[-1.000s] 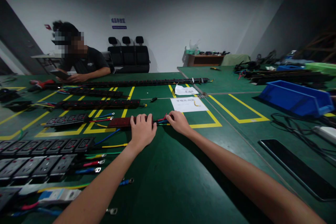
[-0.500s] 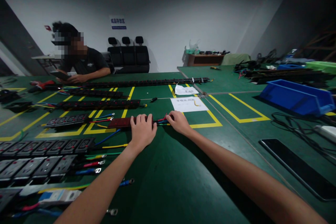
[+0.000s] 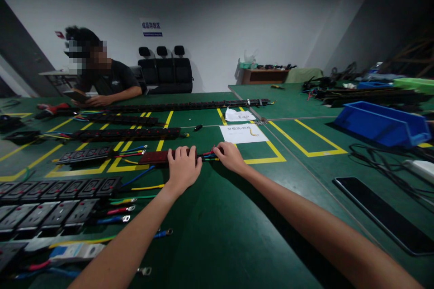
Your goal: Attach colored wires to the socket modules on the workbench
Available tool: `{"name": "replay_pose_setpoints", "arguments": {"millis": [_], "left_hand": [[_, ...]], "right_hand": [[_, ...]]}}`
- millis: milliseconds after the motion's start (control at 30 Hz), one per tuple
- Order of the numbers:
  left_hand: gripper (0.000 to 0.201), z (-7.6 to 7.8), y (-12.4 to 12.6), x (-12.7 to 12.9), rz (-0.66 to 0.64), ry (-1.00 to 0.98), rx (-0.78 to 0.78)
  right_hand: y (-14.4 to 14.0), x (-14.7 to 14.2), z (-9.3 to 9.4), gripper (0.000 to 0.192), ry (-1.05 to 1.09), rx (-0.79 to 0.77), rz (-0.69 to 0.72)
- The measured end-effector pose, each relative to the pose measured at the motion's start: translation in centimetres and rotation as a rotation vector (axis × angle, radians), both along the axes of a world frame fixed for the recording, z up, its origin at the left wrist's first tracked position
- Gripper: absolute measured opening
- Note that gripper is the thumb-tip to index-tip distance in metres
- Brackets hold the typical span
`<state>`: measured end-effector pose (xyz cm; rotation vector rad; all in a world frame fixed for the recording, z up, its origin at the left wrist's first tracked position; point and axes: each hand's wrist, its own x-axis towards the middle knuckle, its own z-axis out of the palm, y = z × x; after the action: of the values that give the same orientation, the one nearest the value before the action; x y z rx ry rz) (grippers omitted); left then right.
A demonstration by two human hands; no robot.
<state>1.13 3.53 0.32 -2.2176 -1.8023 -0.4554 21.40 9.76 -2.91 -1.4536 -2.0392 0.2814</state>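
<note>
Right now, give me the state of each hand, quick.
Left hand: palm down, fingers curled over the red strip.
Right hand: fingertips on the wires; grip cannot be told.

Dim room, dark vignetted corners, wide-angle bending at edges, soft focus far back

Bare green table (image 3: 217, 235) near side; socket strips (image 3: 61, 189) crowd left; black panel (image 3: 383, 216) right.

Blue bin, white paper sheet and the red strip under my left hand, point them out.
blue bin (image 3: 379, 124), head view, its long side wall
white paper sheet (image 3: 242, 133), head view, its middle
red strip (image 3: 154, 157), head view, the part left of the left hand (image 3: 183, 167)
</note>
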Motion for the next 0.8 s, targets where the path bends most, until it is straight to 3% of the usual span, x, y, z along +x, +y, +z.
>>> {"name": "replay_pose_setpoints", "arguments": {"millis": [800], "left_hand": [[0.049,-0.52,0.09,0.01,0.002,0.000,0.042]], "right_hand": [[-0.28,-0.08,0.41,0.028,-0.021,0.014,0.005]]}}
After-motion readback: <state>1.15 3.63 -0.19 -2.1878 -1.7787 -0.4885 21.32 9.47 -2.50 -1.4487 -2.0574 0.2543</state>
